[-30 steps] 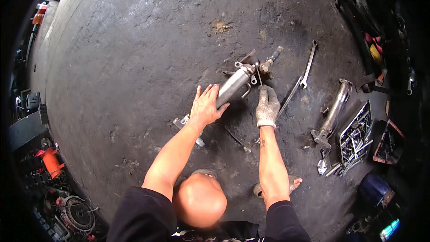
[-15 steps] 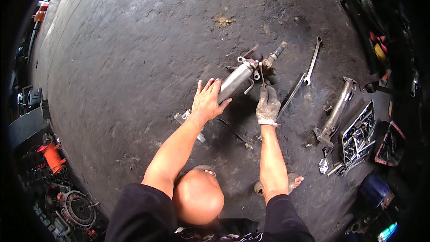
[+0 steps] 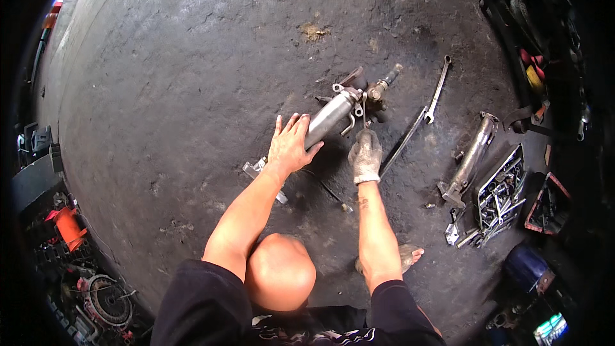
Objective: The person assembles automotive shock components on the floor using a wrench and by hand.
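A grey metal tube assembly (image 3: 328,117) lies slanted on the dark concrete floor (image 3: 192,77), its bracketed end with a small shaft (image 3: 383,83) pointing up right. My bare left hand (image 3: 289,145) lies flat on the tube's lower part, fingers spread. My right hand (image 3: 366,156) wears a dirty grey glove and is closed around a thin tool that reaches up to the bracket near the tube's upper end. The tool's tip is too small to make out.
A combination wrench (image 3: 437,89) and a long flat bar (image 3: 403,141) lie right of the tube. Further right lie a second metal tube (image 3: 471,159) and an open socket tray (image 3: 500,189). My knee (image 3: 280,273) and sandalled foot (image 3: 405,257) are below. Clutter lines the left and right edges.
My gloved right hand has drawn slightly down and left from the bracket while keeping the thin tool. My left hand stays pressed on the tube. The view shifted a little.
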Motion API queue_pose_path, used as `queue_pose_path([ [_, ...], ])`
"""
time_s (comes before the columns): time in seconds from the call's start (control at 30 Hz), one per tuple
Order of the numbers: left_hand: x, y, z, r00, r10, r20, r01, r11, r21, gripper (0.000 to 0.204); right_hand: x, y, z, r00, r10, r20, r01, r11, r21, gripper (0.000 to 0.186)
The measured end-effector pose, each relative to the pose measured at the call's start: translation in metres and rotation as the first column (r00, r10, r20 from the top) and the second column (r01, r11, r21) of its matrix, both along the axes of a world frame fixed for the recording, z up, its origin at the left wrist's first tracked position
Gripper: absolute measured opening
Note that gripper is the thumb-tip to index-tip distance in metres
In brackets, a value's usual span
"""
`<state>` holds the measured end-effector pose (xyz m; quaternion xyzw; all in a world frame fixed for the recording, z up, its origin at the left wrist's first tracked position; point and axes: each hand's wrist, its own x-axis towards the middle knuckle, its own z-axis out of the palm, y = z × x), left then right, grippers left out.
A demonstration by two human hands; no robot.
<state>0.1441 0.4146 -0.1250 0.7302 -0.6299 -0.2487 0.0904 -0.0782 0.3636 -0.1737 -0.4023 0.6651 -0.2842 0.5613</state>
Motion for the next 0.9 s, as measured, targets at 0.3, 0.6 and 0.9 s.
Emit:
queue_pose_path([
  [0.3,-0.006,0.000,-0.002,0.999,-0.016,0.047,0.016,1.000,-0.011,0.081,0.040,0.000,0.064,0.909,-0.074,-0.409,0.000,0.984,-0.178,0.049],
  [0.6,-0.010,-0.002,0.000,0.999,-0.016,0.033,0.016,1.000,0.008,0.081,-0.111,-0.045,0.060,0.826,0.248,-0.506,-0.468,0.802,-0.370,0.039],
  [0.9,0.002,0.003,0.003,1.000,-0.002,0.027,0.001,0.999,0.040,0.080,0.011,-0.012,0.113,0.910,0.013,-0.414,-0.226,0.853,-0.470,0.026],
])
